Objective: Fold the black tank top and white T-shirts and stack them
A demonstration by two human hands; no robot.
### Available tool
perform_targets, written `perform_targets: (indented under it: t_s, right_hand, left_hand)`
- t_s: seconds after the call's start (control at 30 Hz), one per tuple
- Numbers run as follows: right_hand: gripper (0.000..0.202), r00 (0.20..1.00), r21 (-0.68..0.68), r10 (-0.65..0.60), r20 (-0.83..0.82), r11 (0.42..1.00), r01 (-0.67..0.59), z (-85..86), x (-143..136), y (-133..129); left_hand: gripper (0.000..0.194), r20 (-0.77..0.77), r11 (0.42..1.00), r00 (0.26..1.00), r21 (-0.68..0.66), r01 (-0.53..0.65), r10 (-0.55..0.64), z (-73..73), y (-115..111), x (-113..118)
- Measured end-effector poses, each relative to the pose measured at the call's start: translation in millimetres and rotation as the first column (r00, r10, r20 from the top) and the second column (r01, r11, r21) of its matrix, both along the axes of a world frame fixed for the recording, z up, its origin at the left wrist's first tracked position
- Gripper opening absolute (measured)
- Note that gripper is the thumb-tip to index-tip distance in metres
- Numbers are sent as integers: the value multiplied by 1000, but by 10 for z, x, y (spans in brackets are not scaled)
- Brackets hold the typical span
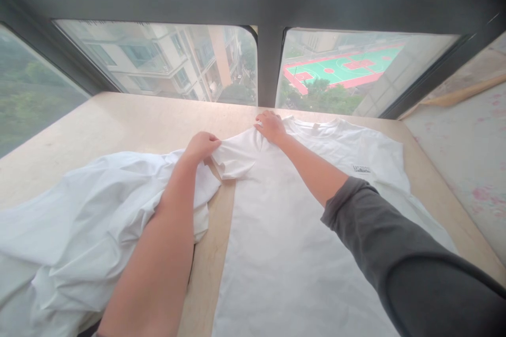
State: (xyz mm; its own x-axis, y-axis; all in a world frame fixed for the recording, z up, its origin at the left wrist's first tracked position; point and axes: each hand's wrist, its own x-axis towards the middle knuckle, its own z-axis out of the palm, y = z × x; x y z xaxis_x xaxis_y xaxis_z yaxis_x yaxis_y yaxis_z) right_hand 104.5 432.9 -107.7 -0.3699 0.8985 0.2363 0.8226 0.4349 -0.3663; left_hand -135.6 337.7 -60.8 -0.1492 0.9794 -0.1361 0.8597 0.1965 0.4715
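White T-shirt [276, 242], creased sleeve [237, 157] in left hand [201, 146], rumpled cloth [106, 195]

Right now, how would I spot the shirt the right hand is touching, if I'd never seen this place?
Find the dark window frame, then the pale sill below it. On the sill, right of a crumpled white cloth, lies the white shirt, its collar toward the frame. Unlike the cloth, it is mostly flat, with a small dark print on the chest.
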Motion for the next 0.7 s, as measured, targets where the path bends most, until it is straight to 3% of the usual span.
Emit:
perform_targets:
  t_s: [0.2,0.33,0.5,0.7]
  right_hand:
    - [30,999,34,44,-21,998,-44,80,-33,-429]
    - [25,980,49,198,-14,979,-197,110,-83,-978]
    - [32,909,159,412,56,896,-416,114,-284,-1588]
    - [19,883,249,420,209,851,-463,78,-458,-1741]
  left_hand:
    - [21,38,1000,999,-25,11,-10,45,-11,-3]
    - [25,88,1000,996,10,-4,3,11,4,-19]
    - [29,143,999,990,24,-25,21,-19,12,-25]
    - [20,163,999,986,-25,-23,26,13,37,-15]
